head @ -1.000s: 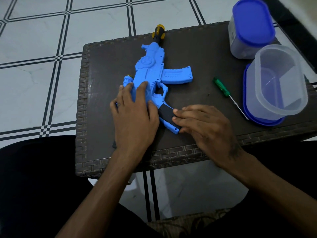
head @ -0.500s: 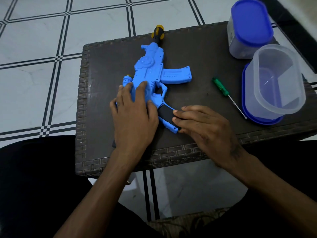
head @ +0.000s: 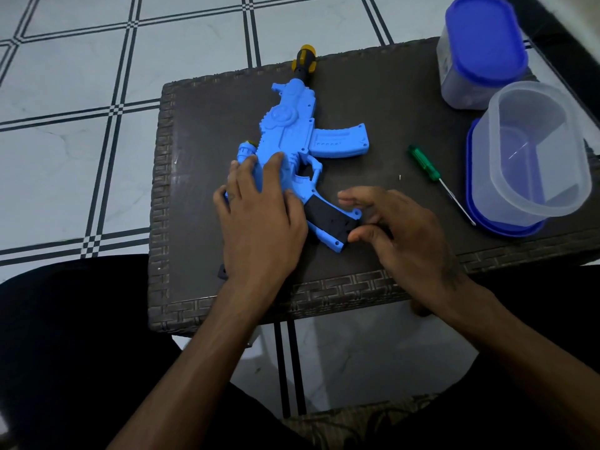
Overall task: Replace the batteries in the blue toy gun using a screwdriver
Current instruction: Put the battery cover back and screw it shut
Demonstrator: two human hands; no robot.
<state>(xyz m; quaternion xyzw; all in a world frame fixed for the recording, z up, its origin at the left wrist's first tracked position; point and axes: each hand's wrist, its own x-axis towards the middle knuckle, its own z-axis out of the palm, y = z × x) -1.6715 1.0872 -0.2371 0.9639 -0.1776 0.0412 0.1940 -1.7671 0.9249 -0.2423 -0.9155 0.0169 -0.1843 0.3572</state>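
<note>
The tiny pale speck on the table [head: 373,102] beside the screwdriver [head: 425,166] looks like it may be a loose screw, though it is too small to be sure. If so, a careless sweep of my right hand [head: 399,235] as I reach across could flick it off the edge onto the tiled floor. The black cover [head: 328,219] on the grip may also not be seated flush; driving a screw into it crooked would risk stripping the soft plastic.

The blue toy gun [head: 292,138] lies flat on the table, muzzle pointing away from me, grip angled toward my right. My left hand [head: 259,216] rests flat on its rear body, fingers fairly straight, pressing it down rather than gripping. My right hand hovers just beside the butt of the grip, fingers loosely spread and slightly curled, holding nothing that I can see; its fingertips sit close to the black cover but seem apart from it. The screwdriver lies well to the right of that hand, near the clear container [head: 532,151].
</note>
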